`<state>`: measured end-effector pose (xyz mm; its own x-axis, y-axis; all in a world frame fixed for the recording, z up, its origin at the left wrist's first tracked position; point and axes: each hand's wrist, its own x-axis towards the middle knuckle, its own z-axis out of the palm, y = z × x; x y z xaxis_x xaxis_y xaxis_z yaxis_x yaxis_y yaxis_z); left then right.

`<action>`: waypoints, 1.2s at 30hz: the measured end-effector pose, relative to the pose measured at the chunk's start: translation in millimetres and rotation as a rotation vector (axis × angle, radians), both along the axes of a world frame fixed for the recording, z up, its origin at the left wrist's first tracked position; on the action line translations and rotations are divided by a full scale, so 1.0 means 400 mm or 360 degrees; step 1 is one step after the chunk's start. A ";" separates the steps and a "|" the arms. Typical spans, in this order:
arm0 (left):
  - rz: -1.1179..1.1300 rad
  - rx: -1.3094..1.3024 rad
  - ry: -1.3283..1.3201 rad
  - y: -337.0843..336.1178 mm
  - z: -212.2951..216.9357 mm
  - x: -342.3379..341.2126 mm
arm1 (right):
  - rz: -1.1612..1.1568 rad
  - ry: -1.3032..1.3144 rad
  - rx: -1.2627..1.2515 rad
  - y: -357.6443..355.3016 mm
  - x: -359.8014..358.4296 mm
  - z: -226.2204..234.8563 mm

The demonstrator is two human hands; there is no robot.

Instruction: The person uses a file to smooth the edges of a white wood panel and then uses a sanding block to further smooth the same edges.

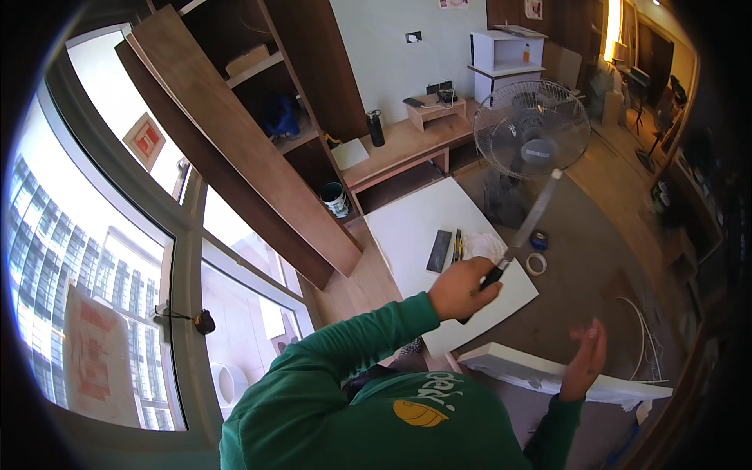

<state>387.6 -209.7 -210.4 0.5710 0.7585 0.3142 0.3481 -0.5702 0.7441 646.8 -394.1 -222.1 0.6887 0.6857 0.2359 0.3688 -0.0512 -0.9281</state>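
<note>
Single head-worn fisheye view, steeply downward over the person's shoulders, close to both hands, edges perhaps overly bent

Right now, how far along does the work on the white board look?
The white board lies flat on the floor with a dark block on it. In hand: the left hand grips a long blurred tool; the right hand is open above a second white panel. No finished work shows.
</note>
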 end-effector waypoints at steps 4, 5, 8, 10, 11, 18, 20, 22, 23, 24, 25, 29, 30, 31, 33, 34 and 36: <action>0.0102 -0.0074 0.0345 0.141 -0.150 -0.075 | -0.0047 -0.0097 -0.0179 0.022 -0.013 -0.018; 0.0108 -0.0101 0.0368 0.166 -0.209 -0.091 | -0.0045 -0.0105 -0.0235 0.025 -0.014 -0.030; 0.0040 -0.0221 0.0500 0.219 -0.365 -0.115 | -0.0161 -0.0430 -0.0368 0.043 -0.015 -0.057; -0.0063 -0.0244 0.0581 0.251 -0.433 -0.089 | -0.0235 -0.0624 -0.0488 0.051 -0.014 -0.038; -0.0115 -0.0238 0.0595 0.272 -0.475 -0.073 | -0.0291 -0.0729 -0.0572 0.033 -0.012 -0.022; -0.0378 -0.0236 0.0749 0.316 -0.678 -0.031 | -0.0450 -0.0951 -0.0837 0.126 -0.031 0.003; -0.0446 -0.0189 0.0850 0.334 -0.713 0.008 | -0.0549 -0.0951 -0.0849 0.130 -0.029 0.001; -0.0445 -0.0118 0.0811 0.345 -0.759 0.035 | -0.0627 -0.0991 -0.0873 0.124 -0.032 0.001; -0.0450 -0.0087 0.0788 0.347 -0.788 0.044 | -0.0615 -0.0990 -0.0881 0.124 -0.030 0.001; -0.0475 -0.0074 0.0812 0.352 -0.817 0.047 | -0.0617 -0.0990 -0.0898 0.120 -0.027 0.002; -0.0507 -0.0057 0.0825 0.364 -0.842 0.046 | -0.0648 -0.1048 -0.0936 0.121 -0.028 -0.007; -0.0578 0.0068 0.0909 0.390 -0.900 0.028 | -0.0566 -0.1044 -0.1023 0.182 -0.024 0.003; -0.0587 0.0092 0.0947 0.385 -0.912 0.030 | -0.0522 -0.1024 -0.1053 0.184 -0.018 0.005; -0.0589 0.0118 0.0990 0.378 -0.921 0.039 | -0.0554 -0.1007 -0.1063 0.174 -0.014 0.007; -0.0638 0.0086 0.1114 0.359 -0.903 0.048 | -0.0567 -0.0968 -0.1050 0.163 -0.009 0.002; -0.0670 0.0090 0.1134 0.356 -0.925 0.050 | -0.0584 -0.0983 -0.1034 0.153 -0.007 0.000; -0.0716 0.0048 0.1163 0.345 -0.938 0.046 | -0.0637 -0.0962 -0.1015 0.137 -0.023 -0.012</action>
